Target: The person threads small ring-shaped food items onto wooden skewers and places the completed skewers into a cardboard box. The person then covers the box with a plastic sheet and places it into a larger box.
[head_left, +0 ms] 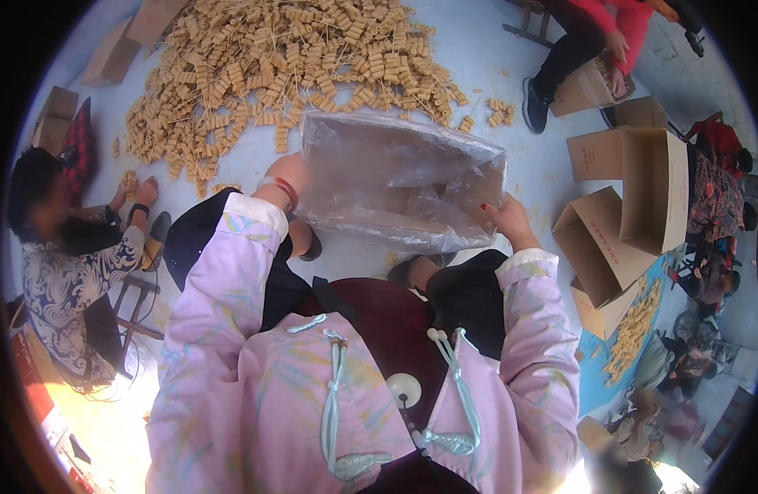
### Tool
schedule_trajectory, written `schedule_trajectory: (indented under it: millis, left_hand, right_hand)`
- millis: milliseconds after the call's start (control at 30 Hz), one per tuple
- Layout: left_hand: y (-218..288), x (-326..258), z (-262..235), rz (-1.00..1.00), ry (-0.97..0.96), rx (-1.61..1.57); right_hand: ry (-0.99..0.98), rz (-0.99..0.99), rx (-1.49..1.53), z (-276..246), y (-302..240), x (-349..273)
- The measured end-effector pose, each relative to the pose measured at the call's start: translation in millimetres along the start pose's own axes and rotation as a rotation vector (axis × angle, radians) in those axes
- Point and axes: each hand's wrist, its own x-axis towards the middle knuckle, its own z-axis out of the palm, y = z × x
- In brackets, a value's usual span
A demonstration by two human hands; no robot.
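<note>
A cardboard box (pixel 325 174) lined with crinkled clear plastic (pixel 445 235) is held in front of me, its open mouth facing up. Only the liner and the box's bare inside show in it. At its left end, my left hand (pixel 290 173) is closed on the side, the fingertips hidden by the box. On the right end, my right hand (pixel 510 221) grips the edge, thumb over the plastic and the other fingers mostly out of sight. Just beyond the box lies a large heap of tan, ridged pieces on thin sticks (pixel 288 66).
A person in a patterned top (pixel 74 280) sits at the left, hands near the heap. At the upper right, a person in red (pixel 634 33) reaches into a carton (pixel 583 89). Open cartons (pixel 597 243) stack to my right, near more tan pieces (pixel 634 329) on a blue surface.
</note>
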Motion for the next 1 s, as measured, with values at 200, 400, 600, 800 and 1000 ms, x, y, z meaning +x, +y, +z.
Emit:
schedule_trajectory:
  millis: [200, 400, 600, 800, 1000]
  left_hand:
    - [27.1, -31.6, -13.4, 0.531, 0.718, 0.008]
    - [65.4, -45.8, 13.4, 0.620, -0.413, 0.193]
    - [64.7, -44.5, 29.4, 0.611, -0.769, 0.316]
    - [53.1, -39.4, 35.7, 0.610, -0.673, 0.177]
    - [47.6, -34.0, 38.1, 0.662, -0.612, 0.070]
  right_hand:
    - [0.405, -0.496, -0.309, -3.4, -70.3, -6.4]
    - [-0.641, -0.528, -0.196, 110.7, -140.1, 52.4]
    - [-0.540, -0.331, -0.420, 190.6, -128.2, 112.7]
    - [-0.002, -0.561, -0.367, 222.9, -118.8, 135.6]
    - [-0.208, -0.610, -0.355, 249.9, -136.1, 127.0]
